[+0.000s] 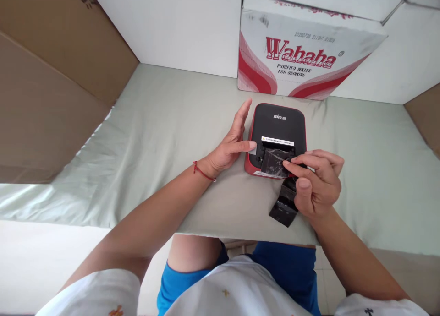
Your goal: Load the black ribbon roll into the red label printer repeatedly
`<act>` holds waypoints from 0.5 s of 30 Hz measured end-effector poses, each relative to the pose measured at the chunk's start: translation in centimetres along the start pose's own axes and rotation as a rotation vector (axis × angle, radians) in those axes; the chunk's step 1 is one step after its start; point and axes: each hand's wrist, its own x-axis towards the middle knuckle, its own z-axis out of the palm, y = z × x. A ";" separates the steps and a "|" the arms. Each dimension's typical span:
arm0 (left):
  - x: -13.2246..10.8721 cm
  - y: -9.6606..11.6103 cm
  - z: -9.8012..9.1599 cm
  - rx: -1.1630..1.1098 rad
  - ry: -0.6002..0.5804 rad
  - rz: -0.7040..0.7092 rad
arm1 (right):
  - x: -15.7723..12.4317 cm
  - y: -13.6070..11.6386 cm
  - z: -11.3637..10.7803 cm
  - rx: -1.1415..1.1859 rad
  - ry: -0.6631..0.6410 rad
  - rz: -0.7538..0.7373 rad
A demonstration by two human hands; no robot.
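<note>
A black device with a red rim (279,123) lies on the green cloth, a white label strip across its top. My left hand (232,146) lies along its left side, fingers stretched and spread, thumb on a small pale piece (253,149) at the device's edge. Over the near part of the device is a shiny black film (274,163). The fingertips of my right hand (318,178) touch the film's right side; whether they pinch it is hard to tell. A folded black strip (285,206) hangs from the near edge onto the cloth, beside my right hand.
A white and red Wahaba-style printed carton (302,55) stands just behind the device. Brown cardboard (58,91) rises at the left, and another brown piece (426,114) is at the right edge. The green cloth (165,114) covers the table, whose front edge is near my lap.
</note>
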 end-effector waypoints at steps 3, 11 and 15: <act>-0.1 -0.3 -0.6 -0.044 -0.051 -0.045 | 0.0 -0.2 0.0 -0.002 -0.007 0.004; 0.2 -0.3 -1.9 0.023 -0.214 -0.049 | 0.0 -0.4 0.0 0.008 0.020 0.037; 0.5 -0.3 -1.8 0.044 -0.228 -0.043 | 0.0 0.0 0.2 0.003 0.015 0.023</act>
